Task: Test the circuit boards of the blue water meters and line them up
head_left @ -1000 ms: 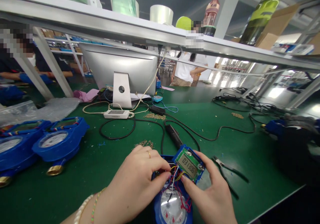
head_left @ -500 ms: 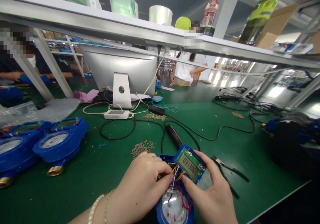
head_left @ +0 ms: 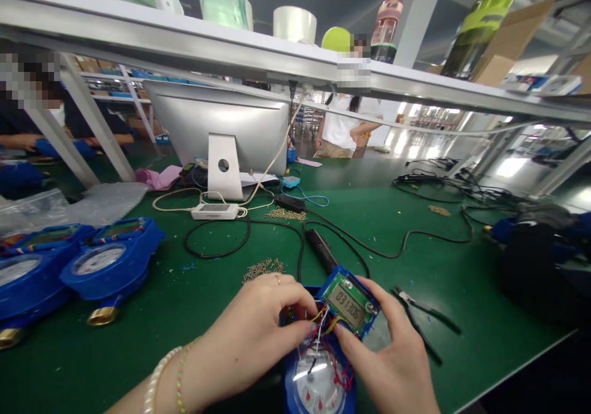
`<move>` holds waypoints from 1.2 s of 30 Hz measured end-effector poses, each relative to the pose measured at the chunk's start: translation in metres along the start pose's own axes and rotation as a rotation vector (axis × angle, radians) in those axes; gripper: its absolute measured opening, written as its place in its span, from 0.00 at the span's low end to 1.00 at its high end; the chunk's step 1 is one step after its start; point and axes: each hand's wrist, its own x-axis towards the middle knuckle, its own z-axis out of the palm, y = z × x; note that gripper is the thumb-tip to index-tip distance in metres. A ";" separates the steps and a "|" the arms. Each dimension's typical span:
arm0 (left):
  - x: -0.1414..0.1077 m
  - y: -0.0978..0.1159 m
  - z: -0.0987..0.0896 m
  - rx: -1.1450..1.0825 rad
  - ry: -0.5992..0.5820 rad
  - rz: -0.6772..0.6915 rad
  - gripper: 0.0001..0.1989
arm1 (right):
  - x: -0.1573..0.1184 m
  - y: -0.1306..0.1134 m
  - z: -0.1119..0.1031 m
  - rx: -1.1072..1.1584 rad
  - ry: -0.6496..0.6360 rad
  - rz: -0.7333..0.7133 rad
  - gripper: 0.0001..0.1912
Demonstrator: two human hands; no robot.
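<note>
The right hand (head_left: 392, 352) grips the display module (head_left: 347, 304) at its lower and right edges, with the thumb in front and the fingers curled around the far side. The module is tilted; its screen reads 031306. The left hand (head_left: 258, 322) is partly closed, thumb and forefinger bent toward each other at the thin wires (head_left: 329, 325); whether they grip a wire cannot be told. The wires are yellow, red and white and run from the module down to the blue meter (head_left: 318, 380), which lies on the green table (head_left: 184, 303) below and between the hands, its round dial facing up.

Just right of the right hand lie cutters (head_left: 418, 318) with black handles, their jaws pointing away from the person. Beyond the module, a black corded tool (head_left: 321, 251) rests on the table. A pile of screws (head_left: 263, 269) lies just beyond the left hand; a second pile of small metal parts (head_left: 286, 215) lies farther back.

Well to the left stand two further blue meters, the nearer one (head_left: 104, 266) with a brass fitting (head_left: 102, 315). At the rear, a silver monitor (head_left: 221, 125) stands beneath a shelf (head_left: 184, 40).
</note>
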 end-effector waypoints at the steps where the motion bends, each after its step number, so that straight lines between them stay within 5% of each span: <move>1: -0.001 0.001 -0.002 -0.042 -0.004 -0.019 0.07 | 0.000 0.000 0.000 0.003 -0.004 0.003 0.25; 17: 0.005 -0.003 -0.001 -0.391 -0.306 -0.181 0.08 | -0.002 0.001 0.001 0.011 -0.002 -0.022 0.26; 29: 0.010 -0.015 -0.005 -0.525 -0.344 -0.266 0.11 | -0.001 0.004 -0.002 0.054 -0.017 0.046 0.25; 36: 0.011 -0.015 0.005 -0.319 -0.239 -0.200 0.10 | -0.002 0.004 -0.001 0.057 -0.013 0.075 0.26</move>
